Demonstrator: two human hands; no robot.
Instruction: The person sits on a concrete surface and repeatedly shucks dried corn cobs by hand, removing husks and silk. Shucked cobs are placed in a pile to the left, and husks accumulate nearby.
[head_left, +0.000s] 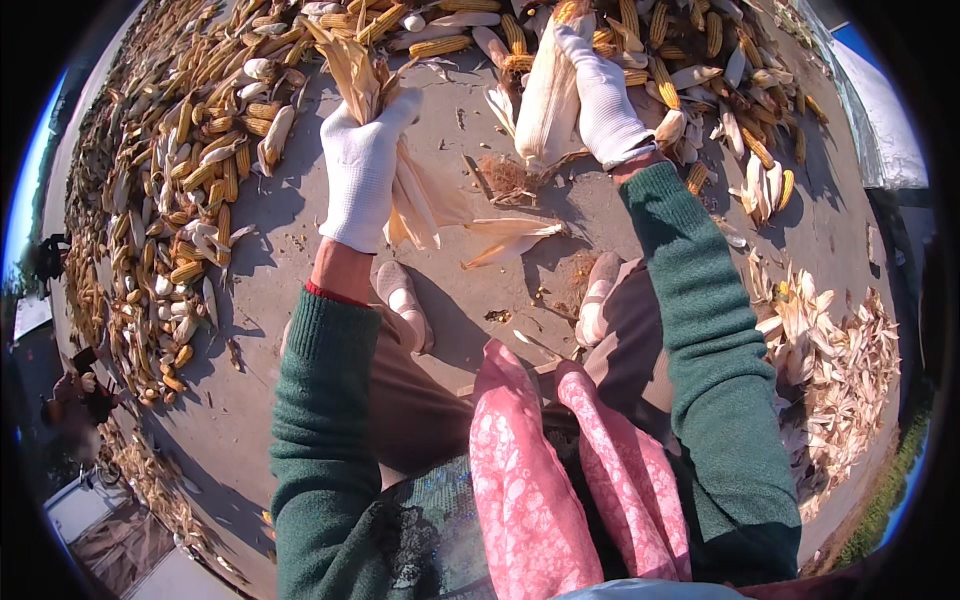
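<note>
My left hand (364, 169), in a white knit glove, is closed around a bunch of dry corn husks (349, 71). Some of the husk leaves hang below the fist. To its right, my right hand (606, 109), gloved the same way, grips an ear of corn (546, 112) in pale husk. Yellow kernels show at the far end of that ear, while husk covers the rest. A loose husk (514, 238) and a tuft of brown corn silk (510, 178) lie on the concrete ground between my hands and my feet.
Husked and partly husked corn ears (202, 161) spread over the left; more corn ears (664, 79) lie at the upper right. A heap of stripped husks (840, 367) is on the right. My shoes (401, 296) flank the middle ground. A pink patterned scarf (525, 480) hangs before me.
</note>
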